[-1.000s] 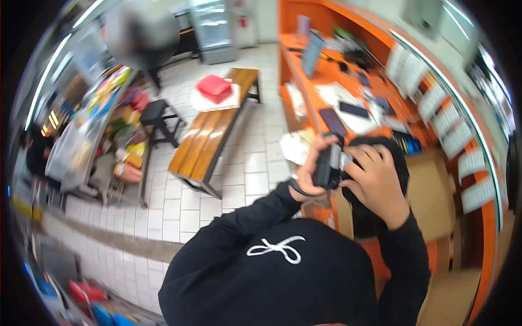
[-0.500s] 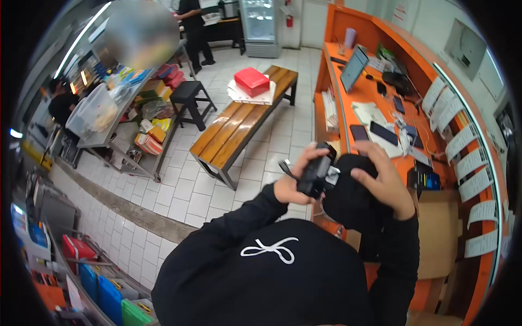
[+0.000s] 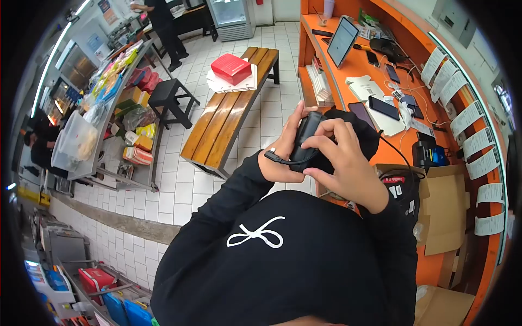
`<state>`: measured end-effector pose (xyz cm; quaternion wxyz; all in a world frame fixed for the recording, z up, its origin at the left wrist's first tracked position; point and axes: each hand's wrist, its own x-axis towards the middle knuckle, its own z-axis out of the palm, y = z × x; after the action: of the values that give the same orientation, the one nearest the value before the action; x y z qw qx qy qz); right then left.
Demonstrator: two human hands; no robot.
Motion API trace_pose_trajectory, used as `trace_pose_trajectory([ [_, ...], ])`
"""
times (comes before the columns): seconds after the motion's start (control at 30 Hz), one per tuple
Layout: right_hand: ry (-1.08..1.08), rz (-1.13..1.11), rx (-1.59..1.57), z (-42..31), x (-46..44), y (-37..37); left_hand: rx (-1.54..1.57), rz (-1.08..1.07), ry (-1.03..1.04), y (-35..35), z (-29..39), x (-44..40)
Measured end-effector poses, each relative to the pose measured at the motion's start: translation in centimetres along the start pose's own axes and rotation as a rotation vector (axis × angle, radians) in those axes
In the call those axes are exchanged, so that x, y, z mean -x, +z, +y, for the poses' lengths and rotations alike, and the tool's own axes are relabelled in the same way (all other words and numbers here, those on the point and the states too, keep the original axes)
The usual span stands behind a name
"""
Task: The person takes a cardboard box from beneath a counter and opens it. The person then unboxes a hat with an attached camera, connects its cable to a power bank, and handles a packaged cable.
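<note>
My left hand point(image 3: 278, 160) is wrapped round a black rounded device point(image 3: 310, 129), held upright in front of my chest. A short black cable point(image 3: 293, 162) with an angled plug curves across its lower end, over my left fingers. My right hand point(image 3: 348, 157) is closed in from the other side, its curled fingertips on the device and its thumb just below. Behind my right hand is a soft black cap-like thing point(image 3: 363, 130), partly hidden by my fingers. Whether it is joined to the device I cannot tell.
A wooden bench point(image 3: 217, 127) carries a red box point(image 3: 230, 68) on white sheets. To the right runs an orange counter point(image 3: 340, 89) with a tablet point(image 3: 343, 42), phones and cables. An open cardboard box point(image 3: 443, 212) stands below. Two people in dark clothes are farther back.
My left hand has turned the device more upright, its plug now at the left. My right hand has shifted from the cap-like thing onto the device. The view has turned slightly right.
</note>
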<state>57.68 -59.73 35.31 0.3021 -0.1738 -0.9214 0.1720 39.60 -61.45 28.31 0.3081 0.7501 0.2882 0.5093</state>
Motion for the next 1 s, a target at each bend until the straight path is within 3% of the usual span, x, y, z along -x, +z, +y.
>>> trace_pose_trajectory([
  [0.13,0.061,0.092,0.049,0.2,-0.9,1.7,-0.085,-0.046,0.119,-1.8,-1.0,-0.7],
  [0.2,-0.013,0.121,0.121,-0.3,-1.5,3.1,-0.301,-0.116,0.206,-2.7,-2.4,-1.2],
  [0.27,-0.031,0.166,0.187,-0.7,-1.9,5.0,-0.319,-0.104,0.311,-2.3,-4.1,-1.8],
  [0.37,-0.076,0.263,0.182,1.3,-2.6,6.4,-0.466,0.126,0.23,-1.9,-4.9,-2.0],
  [0.47,-0.056,0.324,0.107,1.8,-3.5,6.6,-0.178,0.012,0.229,-3.3,-5.7,-2.3],
  [0.57,0.041,0.409,0.006,2.7,-4.3,7.0,0.376,-0.124,0.014,-3.9,-6.7,-2.4],
  [0.63,0.33,0.381,-0.207,2.8,-5.0,6.2,0.902,-0.115,-0.351,-4.2,-7.8,-2.0],
  [0.67,0.437,0.354,-0.326,3.3,-5.4,5.6,0.925,-0.051,-0.457,-4.3,-8.2,-2.0],
  [0.7,0.454,0.394,-0.732,4.5,-5.6,5.8,1.075,0.035,-0.468,-4.2,-9.0,-2.0],
  [0.73,0.426,0.463,-0.793,5.0,-5.7,5.4,1.223,0.123,-0.478,-4.1,-9.6,-2.0],
  [0.77,0.393,0.53,-0.853,5.3,-5.9,5.0,1.148,0.15,-0.399,-4.0,-10.2,-2.2],
  [0.83,0.368,0.574,-0.763,6.1,-5.7,4.4,1.155,0.07,-0.423,-4.9,-10.8,-2.2],
  [0.93,0.506,0.357,-0.257,5.7,-5.6,4.3,1.189,0.083,-0.422,-4.9,-11.2,-2.4],
  [1.0,0.317,0.302,0.005,5.8,-5.8,5.8,1.13,0.112,-0.43,-4.9,-10.4,-2.5],
])
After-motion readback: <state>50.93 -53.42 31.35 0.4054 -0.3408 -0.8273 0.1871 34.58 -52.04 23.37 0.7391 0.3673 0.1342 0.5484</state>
